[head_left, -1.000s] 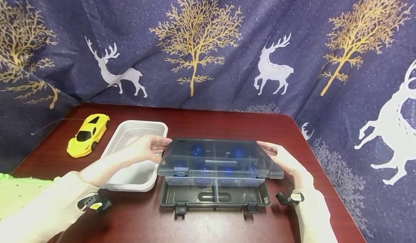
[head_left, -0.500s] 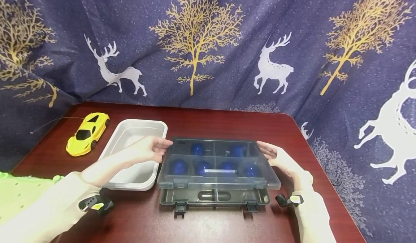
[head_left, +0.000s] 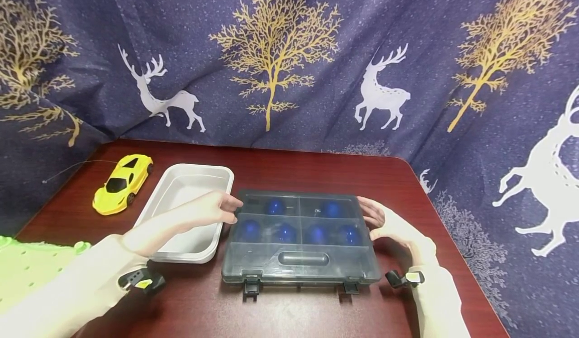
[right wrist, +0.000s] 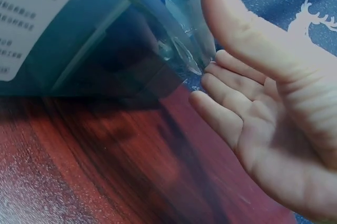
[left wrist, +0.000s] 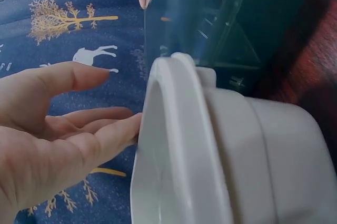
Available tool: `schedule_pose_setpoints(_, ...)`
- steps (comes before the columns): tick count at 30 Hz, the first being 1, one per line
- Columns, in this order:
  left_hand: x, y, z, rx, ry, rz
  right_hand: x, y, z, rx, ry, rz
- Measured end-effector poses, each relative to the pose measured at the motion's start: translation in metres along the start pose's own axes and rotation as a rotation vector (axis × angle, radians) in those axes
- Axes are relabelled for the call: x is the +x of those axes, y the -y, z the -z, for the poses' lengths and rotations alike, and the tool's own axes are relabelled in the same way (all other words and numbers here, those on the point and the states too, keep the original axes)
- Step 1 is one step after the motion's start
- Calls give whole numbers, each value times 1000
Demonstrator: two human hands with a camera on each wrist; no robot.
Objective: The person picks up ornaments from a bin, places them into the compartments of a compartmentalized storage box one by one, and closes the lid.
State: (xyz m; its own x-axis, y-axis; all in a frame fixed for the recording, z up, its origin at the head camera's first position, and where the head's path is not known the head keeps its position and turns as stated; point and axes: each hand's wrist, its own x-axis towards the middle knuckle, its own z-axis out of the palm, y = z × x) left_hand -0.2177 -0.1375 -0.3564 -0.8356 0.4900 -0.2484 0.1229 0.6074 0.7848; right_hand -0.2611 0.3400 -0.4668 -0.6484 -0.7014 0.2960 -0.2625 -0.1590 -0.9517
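A grey see-through plastic storage case (head_left: 300,257) lies on the table with its lid down. Several round blue objects (head_left: 316,233) show through the lid in separate compartments. Two dark latches (head_left: 251,287) stick out from the front edge, unfastened. My left hand (head_left: 210,210) is at the case's far left corner, fingers loosely extended; in the left wrist view its thumb (left wrist: 84,76) stands apart from the fingers. My right hand (head_left: 382,221) is at the right side, its fingertips (right wrist: 210,79) by the case's edge in the right wrist view.
A white plastic tub (head_left: 181,255) stands left of the case, under the left forearm. Farther left are a yellow toy car (head_left: 123,183) and a light green perforated item (head_left: 36,272). A dark blue curtain with deer (head_left: 271,137) hangs behind the table (head_left: 289,172).
The raised lid has come down toward the front and now covers the case. Both hands stay at its sides; the left has shifted slightly to the right.
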Motion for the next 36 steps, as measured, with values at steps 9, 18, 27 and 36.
schedule_pose_setpoints(9,0,-8,0,64,50,27,0,3,-1,-52,10,-43)
schedule_pose_setpoints(18,1,-4,7,79,53,-39,0,27,0,-178,-9,-173)
schedule_pose_setpoints(27,6,-6,17,114,47,-242,31,76,-27,-531,-108,-267)
schedule_pose_setpoints(36,0,-15,-5,223,-29,-369,82,90,-98,-779,88,-278)
